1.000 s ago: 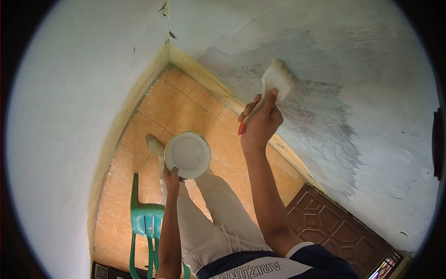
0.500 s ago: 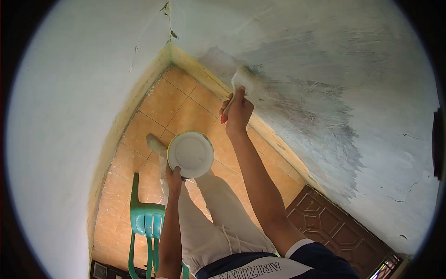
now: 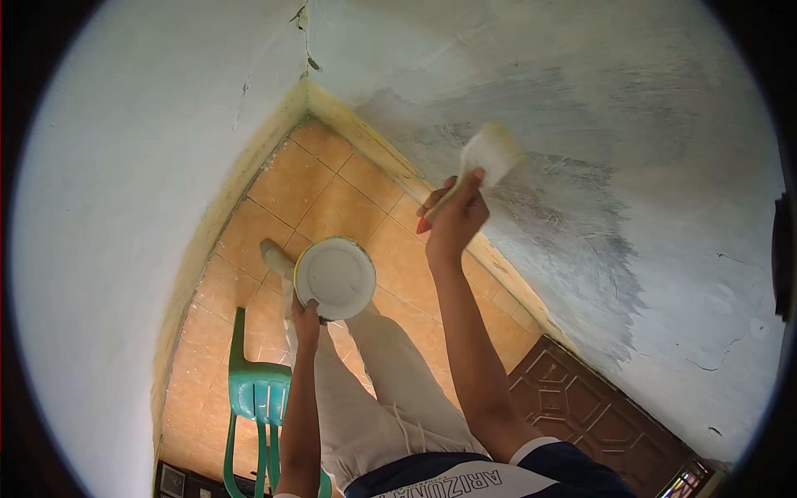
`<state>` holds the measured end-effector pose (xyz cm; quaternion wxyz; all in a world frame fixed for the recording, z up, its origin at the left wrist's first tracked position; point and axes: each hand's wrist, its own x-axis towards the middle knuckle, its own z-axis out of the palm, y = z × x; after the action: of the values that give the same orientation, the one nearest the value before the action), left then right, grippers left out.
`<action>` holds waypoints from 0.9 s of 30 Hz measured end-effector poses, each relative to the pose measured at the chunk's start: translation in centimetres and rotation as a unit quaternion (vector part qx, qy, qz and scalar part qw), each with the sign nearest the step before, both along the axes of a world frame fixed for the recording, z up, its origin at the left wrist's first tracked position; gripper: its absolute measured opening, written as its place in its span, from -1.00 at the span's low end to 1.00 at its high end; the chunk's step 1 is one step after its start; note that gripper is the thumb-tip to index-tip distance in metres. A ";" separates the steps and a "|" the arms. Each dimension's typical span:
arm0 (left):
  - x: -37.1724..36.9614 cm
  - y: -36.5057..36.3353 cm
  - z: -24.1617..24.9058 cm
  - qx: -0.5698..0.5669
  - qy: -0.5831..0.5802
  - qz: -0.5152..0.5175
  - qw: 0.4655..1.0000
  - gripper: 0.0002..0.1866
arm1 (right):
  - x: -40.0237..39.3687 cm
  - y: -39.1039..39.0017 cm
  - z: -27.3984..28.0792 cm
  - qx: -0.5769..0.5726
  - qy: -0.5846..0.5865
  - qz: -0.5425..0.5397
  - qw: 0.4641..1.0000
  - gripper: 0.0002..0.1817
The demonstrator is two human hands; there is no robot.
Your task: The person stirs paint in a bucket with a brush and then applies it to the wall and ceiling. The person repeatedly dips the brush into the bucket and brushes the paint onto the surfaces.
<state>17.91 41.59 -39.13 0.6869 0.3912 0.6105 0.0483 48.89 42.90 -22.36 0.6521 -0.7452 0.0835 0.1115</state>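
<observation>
My right hand (image 3: 458,217) is closed around the handle of a wide paintbrush (image 3: 491,152), its red handle end poking out below the fingers. The pale bristles are smeared by motion and overlap the patchy grey area of the right wall (image 3: 573,224). Lower down, my left hand (image 3: 306,322) grips the near rim of a round paint bucket (image 3: 335,274), thumb over the edge. White paint shows inside the bucket, and yellow marks its rim. The bucket is held in front of my legs, over the tiled floor.
A green plastic chair (image 3: 259,390) stands at my left on the orange tiles (image 3: 328,195). The left wall (image 3: 124,207) meets the right one in a cracked corner, with a yellowish skirting (image 3: 374,137) below. A brown panelled door (image 3: 594,407) is at lower right.
My right hand and the paintbrush have moved right along the wall, away from the corner. My left hand and the bucket have shifted slightly left.
</observation>
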 end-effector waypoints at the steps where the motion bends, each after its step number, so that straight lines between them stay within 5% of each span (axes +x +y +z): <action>1: 0.2 0.0 0.0 0.000 0.007 0.002 1.000 -0.47 | 0.5 -0.1 -1.5 -0.016 0.019 0.017 1.000 -0.37; 8: 0.5 -0.3 -0.6 -0.001 -0.003 -0.006 1.000 -0.44 | 0.3 0.2 -7.4 0.001 0.173 0.006 0.985 -0.43; 17: 0.3 -0.2 0.4 -0.016 0.006 0.002 1.000 -0.37 | -1.4 1.5 2.6 0.036 0.026 -0.034 0.998 -0.37; 20: -0.3 -0.6 -0.6 -0.002 0.008 -0.001 1.000 -0.36 | -1.3 1.3 2.0 0.017 -0.025 -0.023 0.999 -0.34; 27: 0.3 -0.5 -0.2 -0.010 0.005 0.001 1.000 -0.36 | 0.2 1.9 -4.1 0.010 0.107 0.029 0.994 -0.41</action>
<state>18.16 41.08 -39.35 0.6879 0.3839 0.6146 0.0408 49.06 44.82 -26.42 0.6430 -0.7249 0.1301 0.2103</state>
